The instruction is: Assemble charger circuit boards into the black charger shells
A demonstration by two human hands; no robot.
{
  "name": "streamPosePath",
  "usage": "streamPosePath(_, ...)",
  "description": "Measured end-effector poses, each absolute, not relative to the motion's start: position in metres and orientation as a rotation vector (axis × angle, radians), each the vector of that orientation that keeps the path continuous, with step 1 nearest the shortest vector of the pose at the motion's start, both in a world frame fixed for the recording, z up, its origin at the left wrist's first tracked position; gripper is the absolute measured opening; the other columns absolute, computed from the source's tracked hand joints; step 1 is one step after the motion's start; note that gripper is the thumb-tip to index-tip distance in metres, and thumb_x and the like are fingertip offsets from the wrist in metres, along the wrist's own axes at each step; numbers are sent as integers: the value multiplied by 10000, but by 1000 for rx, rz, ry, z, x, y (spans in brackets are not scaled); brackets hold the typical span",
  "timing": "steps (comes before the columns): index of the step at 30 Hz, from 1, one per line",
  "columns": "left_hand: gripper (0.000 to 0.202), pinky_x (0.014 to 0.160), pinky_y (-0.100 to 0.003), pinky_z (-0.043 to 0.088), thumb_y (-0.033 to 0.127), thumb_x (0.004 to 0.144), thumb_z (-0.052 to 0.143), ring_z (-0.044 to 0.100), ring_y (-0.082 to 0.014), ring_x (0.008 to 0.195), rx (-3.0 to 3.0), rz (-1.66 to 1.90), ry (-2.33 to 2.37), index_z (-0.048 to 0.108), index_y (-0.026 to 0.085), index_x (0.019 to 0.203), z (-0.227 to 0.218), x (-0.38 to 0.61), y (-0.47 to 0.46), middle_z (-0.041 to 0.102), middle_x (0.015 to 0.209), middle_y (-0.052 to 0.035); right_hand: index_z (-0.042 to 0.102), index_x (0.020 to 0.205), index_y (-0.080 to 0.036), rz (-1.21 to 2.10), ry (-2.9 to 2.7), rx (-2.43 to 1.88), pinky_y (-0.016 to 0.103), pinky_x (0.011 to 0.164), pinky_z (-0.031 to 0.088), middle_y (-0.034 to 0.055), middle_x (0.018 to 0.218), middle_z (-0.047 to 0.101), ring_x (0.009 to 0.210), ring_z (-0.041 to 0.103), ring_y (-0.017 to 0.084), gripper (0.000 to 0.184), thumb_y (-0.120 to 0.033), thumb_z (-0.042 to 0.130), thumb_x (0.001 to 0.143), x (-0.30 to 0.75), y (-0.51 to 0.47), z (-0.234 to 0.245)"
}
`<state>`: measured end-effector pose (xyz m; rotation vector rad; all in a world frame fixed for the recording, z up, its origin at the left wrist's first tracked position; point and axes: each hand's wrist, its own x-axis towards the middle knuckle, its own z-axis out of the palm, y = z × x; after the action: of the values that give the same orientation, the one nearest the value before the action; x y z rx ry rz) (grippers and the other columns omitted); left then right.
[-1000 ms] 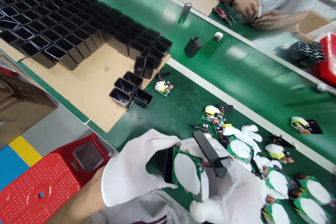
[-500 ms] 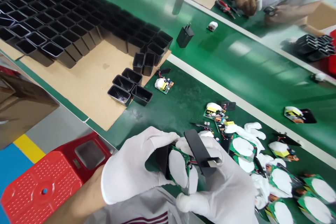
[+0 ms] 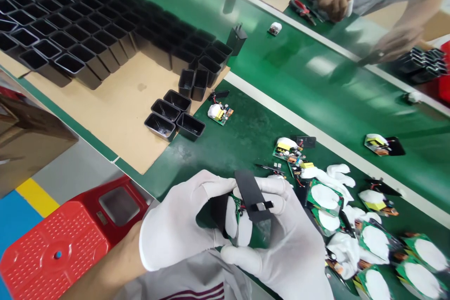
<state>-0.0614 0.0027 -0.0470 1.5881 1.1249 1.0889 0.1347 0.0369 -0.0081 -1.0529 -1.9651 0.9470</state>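
the left hand [image 3: 184,220] has its grip round a black case [image 3: 220,211]; a circuit board [image 3: 242,229] sits partly inside, clasped by the right hand [image 3: 281,239], black end plate [image 3: 250,192] outside. similar boards [image 3: 376,241] crowd the desk [image 3: 242,143] at right; beyond, open cases [image 3: 84,28] stand on cardboard [image 3: 126,108]; farther, an adapter [image 3: 237,40] stands on the green belt [image 3: 291,70].

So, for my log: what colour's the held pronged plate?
The pronged plate is black; head view shows it.

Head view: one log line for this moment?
left hand: holding black case | right hand: holding circuit board and black cover | circuit board: partly inside black case | black cover: off black case
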Motion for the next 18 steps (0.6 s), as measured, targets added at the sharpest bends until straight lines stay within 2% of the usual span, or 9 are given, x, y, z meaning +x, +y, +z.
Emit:
streamPosePath(3, 664, 875, -343, 633, 167, 789, 885, 754, -223, 1025, 1534, 1079, 1135, 641, 300, 1392, -51, -61, 4, 724, 1188, -36, 733, 1000, -301, 927, -1952, -1079, 364, 862, 574, 21, 1120, 725, 1001, 705, 239, 416, -560, 943, 750, 138, 34, -9)
streamPosePath(7, 637, 913, -367, 628, 231, 793, 915, 758, -241, 1066, 1485, 1121, 1110, 651, 295, 1370, -56, -60, 4, 746, 1210, -47, 723, 1127, -306, 951, -1763, -1182, 396, 780, 552, 44, 1085, 724, 948, 699, 284, 610, -683, 926, 693, 148, 30, -4)
streamPosePath(11, 662, 935, -388, 634, 231, 771, 939, 756, -247, 1098, 1471, 1103, 1155, 655, 309, 1364, -54, -59, 1, 752, 1235, -44, 705, 1241, -302, 1067, -1731, -1176, 393, 771, 553, 54, 1081, 720, 929, 699, 280, 666, -700, 885, 737, 152, 29, -3)
streamPosePath(15, 698, 934, -394, 634, 228, 768, 938, 749, -255, 1120, 1469, 1097, 1156, 636, 308, 1391, -48, -58, 0, 751, 1246, -44, 710, 1037, -315, 1021, -1829, -1173, 358, 794, 548, 8, 1051, 711, 935, 680, 239, 513, -684, 898, 735, 148, 31, -7)
streamPosePath(18, 678, 950, -368, 626, 233, 769, 940, 749, -242, 1130, 1463, 1088, 1153, 650, 286, 1380, -46, -58, 1, 755, 1251, -42, 709, 957, -306, 1005, -1841, -1172, 360, 816, 559, 7, 1062, 709, 949, 682, 238, 482, -688, 897, 730, 146, 32, -9)
